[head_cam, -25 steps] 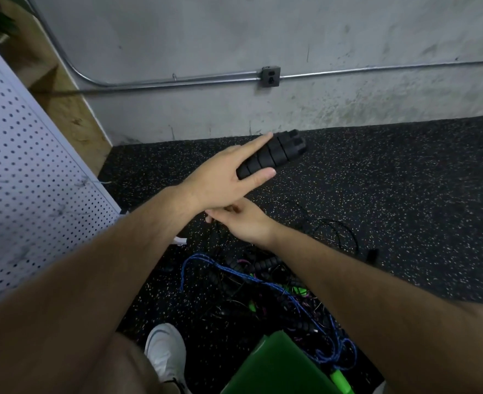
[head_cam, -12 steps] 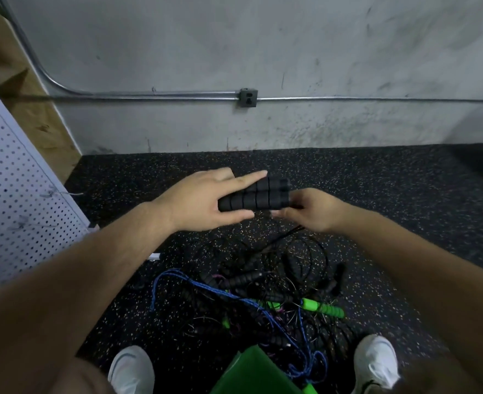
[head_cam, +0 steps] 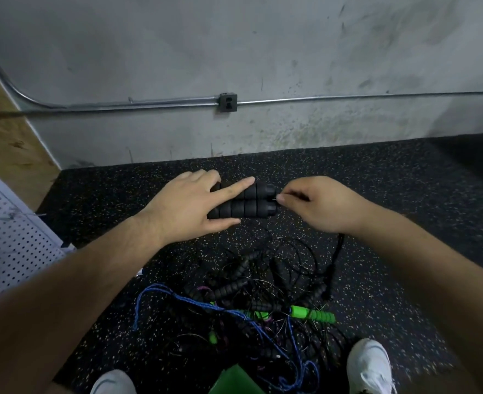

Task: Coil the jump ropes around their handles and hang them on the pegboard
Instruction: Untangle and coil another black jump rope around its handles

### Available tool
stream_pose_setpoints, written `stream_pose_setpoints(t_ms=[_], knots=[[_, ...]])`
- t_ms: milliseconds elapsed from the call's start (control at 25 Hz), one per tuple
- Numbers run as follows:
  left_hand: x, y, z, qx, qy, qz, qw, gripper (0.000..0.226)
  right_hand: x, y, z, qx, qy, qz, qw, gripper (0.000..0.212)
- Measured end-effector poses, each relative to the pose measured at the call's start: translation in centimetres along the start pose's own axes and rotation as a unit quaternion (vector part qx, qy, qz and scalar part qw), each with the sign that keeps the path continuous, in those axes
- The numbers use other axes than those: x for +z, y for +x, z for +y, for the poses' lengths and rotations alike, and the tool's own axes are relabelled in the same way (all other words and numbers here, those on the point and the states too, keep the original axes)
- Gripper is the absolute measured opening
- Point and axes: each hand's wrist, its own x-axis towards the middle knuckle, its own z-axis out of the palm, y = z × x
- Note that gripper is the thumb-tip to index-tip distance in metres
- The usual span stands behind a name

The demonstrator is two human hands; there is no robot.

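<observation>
You're holding the pair of black handles (head_cam: 244, 204) side by side and lying level, up off the floor, mid-view. Your left hand (head_cam: 189, 206) is gripping them from their left end, with the thumb underneath and the index finger lying straight along the top. Your right hand (head_cam: 320, 207) is pinching a thin cord (head_cam: 275, 198) between thumb and fingertip, right at the handles' right end caps. A thicker black rope (head_cam: 338, 248) is hanging from under your right hand down toward the pile; can't tell whether that hand is holding it too.

The pile of jump ropes (head_cam: 249, 291) is lying tangled on the speckled floor (head_cam: 391, 194) below your hands, near your white shoes (head_cam: 369, 365). A blue rope (head_cam: 177, 297) is looping out of its left side, and a green handle (head_cam: 313, 314) is lying at its right. The pegboard (head_cam: 12, 245) is sitting at the left edge, well apart from the handles. An outlet box (head_cam: 228, 102) is showing on the wall behind.
</observation>
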Motion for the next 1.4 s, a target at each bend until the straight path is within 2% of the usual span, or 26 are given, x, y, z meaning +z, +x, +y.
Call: stream_pose_setpoints(t_ms=[320, 480, 640, 760, 880, 920, 1000, 1160, 1280, 1400], knots=[[0.7, 0.6, 0.7, -0.008, 0.019, -0.005, 1.0, 0.083, 1.3, 0.6, -0.8, 0.069, 0.076, 0.049, 0.994, 0.032], [0.7, 0.1, 0.9, -0.01, 0.032, -0.013, 0.999, 0.089, 2.1, 0.5, -1.6, 0.074, 0.037, 0.07, 0.994, 0.035], [1.0, -0.7, 1.1, -0.003, 0.027, -0.008, 1.0, 0.093, 3.4, 0.2, -2.7, 0.031, -0.04, 0.104, 0.993, 0.025], [1.0, -1.3, 0.9, -0.021, 0.007, -0.016, 1.0, 0.095, 3.9, 0.0, -3.1, -0.006, -0.053, 0.12, 0.991, 0.021], [1.1, -1.4, 0.5, -0.043, -0.006, -0.003, 0.999, 0.095, 3.2, -0.1, -2.7, -0.041, -0.06, 0.105, 0.992, 0.016], [1.1, -1.5, 0.3, -0.043, -0.008, 0.002, 0.999, 0.092, 2.8, -0.1, -2.6, -0.052, -0.055, 0.091, 0.993, 0.021], [1.3, -1.6, 0.0, -0.037, -0.004, -0.001, 0.999, 0.086, 2.3, -0.3, -2.3, -0.068, -0.021, 0.077, 0.995, 0.027], [1.8, -1.5, 0.2, -0.001, -0.018, -0.022, 1.0, 0.081, 1.8, 0.0, -2.0, -0.094, 0.021, 0.07, 0.993, 0.025], [1.6, -1.5, 1.1, 0.04, -0.05, -0.006, 0.998, 0.076, 1.0, 0.8, -0.4, -0.084, 0.13, 0.05, 0.987, 0.023], [0.7, -1.3, 2.0, 0.048, -0.087, 0.038, 0.994, 0.075, 1.3, 1.5, 1.5, -0.035, 0.25, 0.035, 0.967, 0.017]])
